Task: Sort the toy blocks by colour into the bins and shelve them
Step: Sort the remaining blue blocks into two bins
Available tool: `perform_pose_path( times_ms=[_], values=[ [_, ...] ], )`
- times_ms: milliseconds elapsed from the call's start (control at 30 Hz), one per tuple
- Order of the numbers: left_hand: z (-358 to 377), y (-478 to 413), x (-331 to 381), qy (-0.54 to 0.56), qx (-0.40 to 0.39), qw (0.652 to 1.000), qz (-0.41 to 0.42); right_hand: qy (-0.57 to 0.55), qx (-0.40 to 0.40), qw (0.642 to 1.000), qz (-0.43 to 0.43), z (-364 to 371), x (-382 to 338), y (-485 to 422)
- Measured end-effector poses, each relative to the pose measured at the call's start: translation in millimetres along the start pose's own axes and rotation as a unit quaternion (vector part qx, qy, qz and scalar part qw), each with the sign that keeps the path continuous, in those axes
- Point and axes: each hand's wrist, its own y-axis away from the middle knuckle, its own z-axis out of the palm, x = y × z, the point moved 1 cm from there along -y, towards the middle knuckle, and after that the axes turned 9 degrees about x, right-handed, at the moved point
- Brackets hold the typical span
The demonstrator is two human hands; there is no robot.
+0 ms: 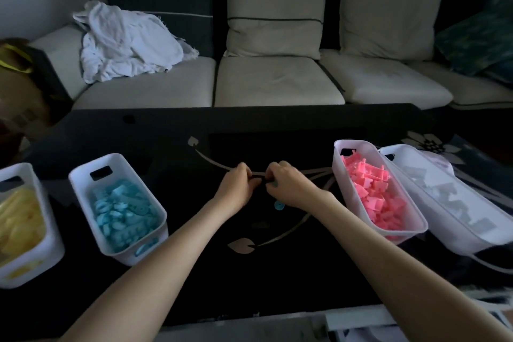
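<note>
Both my hands meet at the middle of the black table (277, 272). My left hand (238, 183) and my right hand (286, 182) have curled fingers that pinch a small dark piece (262, 179) between them; a teal bit shows at my right fingers. A round blue block (279, 206) lies on the table under my right wrist. Four white bins stand on the table: yellow blocks (19, 219) far left, blue blocks (122, 211) beside it, pink blocks (372, 194) on the right, grey-white blocks (449, 197) far right.
A cream sofa (272, 80) with cushions runs behind the table, with a heap of white cloth (125, 41) on its left seat. A brown bag (16, 86) stands at the far left. White objects (388, 325) sit at the near edge.
</note>
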Motion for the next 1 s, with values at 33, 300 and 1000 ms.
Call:
perform_pose_path(
  times_ms=[33,300,1000],
  values=[
    [0,5,1,-0.003,-0.013,1.0,-0.007,0.009,-0.021,1.0,-0.014,1,-4,5],
    [-18,39,5,-0.154,-0.014,0.986,0.062,0.122,-0.061,0.991,0.004,11,-18,41],
    [-171,96,-103,-0.25,0.129,0.96,-0.001,0.121,-0.068,0.983,0.118,13,-95,62]
  ],
)
